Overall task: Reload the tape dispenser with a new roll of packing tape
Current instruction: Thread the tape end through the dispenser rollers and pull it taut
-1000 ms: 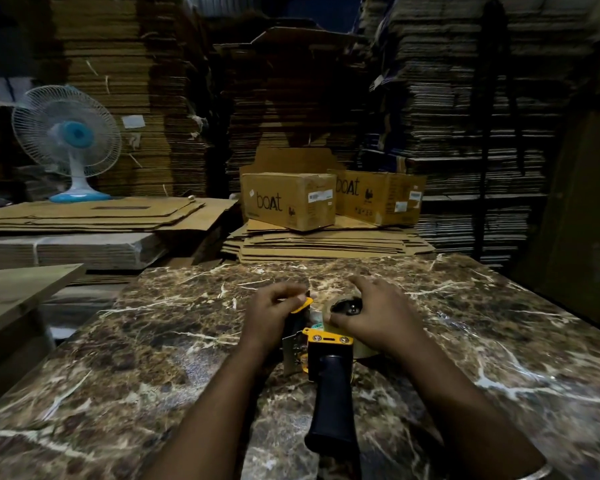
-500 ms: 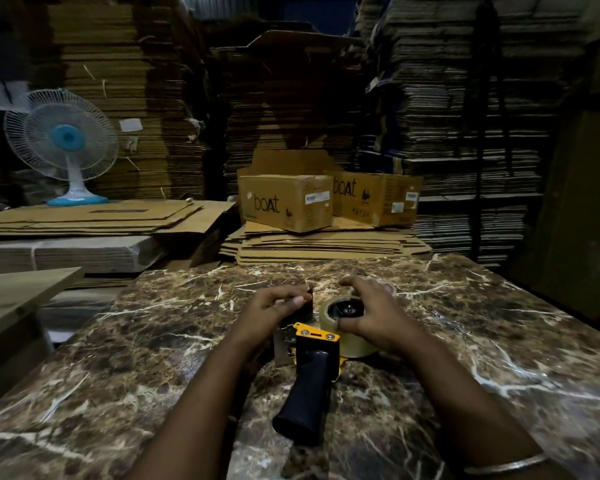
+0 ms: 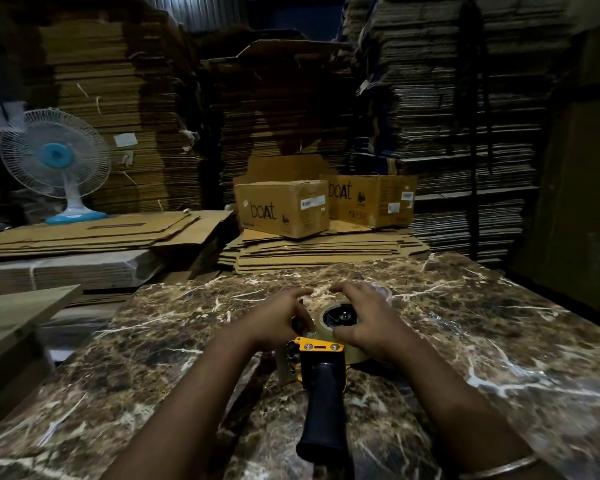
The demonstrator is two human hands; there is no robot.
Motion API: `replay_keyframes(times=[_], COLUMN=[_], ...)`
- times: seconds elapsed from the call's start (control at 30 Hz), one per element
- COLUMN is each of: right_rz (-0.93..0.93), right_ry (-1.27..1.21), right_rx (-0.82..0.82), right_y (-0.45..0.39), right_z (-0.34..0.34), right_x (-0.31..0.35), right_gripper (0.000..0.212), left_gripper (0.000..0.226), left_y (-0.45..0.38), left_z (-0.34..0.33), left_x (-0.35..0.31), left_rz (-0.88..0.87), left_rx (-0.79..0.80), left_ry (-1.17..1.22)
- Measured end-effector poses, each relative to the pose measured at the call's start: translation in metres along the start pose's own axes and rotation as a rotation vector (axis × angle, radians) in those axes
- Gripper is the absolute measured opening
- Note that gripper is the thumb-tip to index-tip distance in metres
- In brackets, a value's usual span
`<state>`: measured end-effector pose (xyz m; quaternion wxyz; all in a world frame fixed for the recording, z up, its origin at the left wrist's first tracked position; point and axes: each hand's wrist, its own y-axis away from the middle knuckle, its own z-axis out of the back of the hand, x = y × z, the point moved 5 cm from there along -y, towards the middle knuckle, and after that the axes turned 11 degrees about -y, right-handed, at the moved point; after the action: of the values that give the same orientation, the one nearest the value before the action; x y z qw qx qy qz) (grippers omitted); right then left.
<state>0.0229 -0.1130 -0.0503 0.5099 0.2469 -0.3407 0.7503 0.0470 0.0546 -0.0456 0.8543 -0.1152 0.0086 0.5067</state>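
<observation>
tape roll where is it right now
In the head view the tape roll sits on the dispenser on the marble table, under the right hand, beside the left hand.

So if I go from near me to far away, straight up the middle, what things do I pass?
Black dispenser handle → tape roll → flat cardboard pile → boAt box → tall cardboard stacks.

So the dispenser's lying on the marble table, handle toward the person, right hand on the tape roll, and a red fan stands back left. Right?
Not quite: the fan is white and blue, not red, as the head view shows. The dispenser does lie on the marble table, handle toward the person, right hand on the tape roll.
</observation>
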Motion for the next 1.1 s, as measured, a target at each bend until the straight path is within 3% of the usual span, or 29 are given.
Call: replay_keyframes(times=[0.27, 0.43, 0.53, 0.63, 0.8, 1.1], right_rz=[0.013, 0.122, 0.147, 0.122, 0.117, 0.092], right_ry=[0.049, 0.139, 0.276, 0.314, 0.343, 0.316], right_rx=[0.023, 0.086, 0.173, 0.182, 0.189, 0.199], right_y=[-0.004, 0.003, 0.003, 0.000, 0.000, -0.001], right_z=[-0.007, -0.009, -0.019, -0.021, -0.021, -0.021], right_x=[-0.006, 0.007, 0.009, 0.005, 0.006, 0.003], right_gripper=[0.082, 0.098, 0.113, 0.119, 0.114, 0.119], left_gripper=[0.016, 0.043, 0.029, 0.015, 0.027, 0.019], left_y=[-0.002, 0.006, 0.007, 0.011, 0.020, 0.042], left_z=[-0.017, -0.023, -0.019, -0.027, -0.018, -0.016], left_x=[0.008, 0.002, 0.006, 0.012, 0.002, 0.006], left_rz=[-0.063, -0.105, -0.152, -0.205, -0.251, -0.198], left_rx=[-0.127, -0.125, -0.235, -0.172, -0.254, -0.326], left_ry=[-0.021, 0.061, 0.075, -0.067, 0.004, 0.083])
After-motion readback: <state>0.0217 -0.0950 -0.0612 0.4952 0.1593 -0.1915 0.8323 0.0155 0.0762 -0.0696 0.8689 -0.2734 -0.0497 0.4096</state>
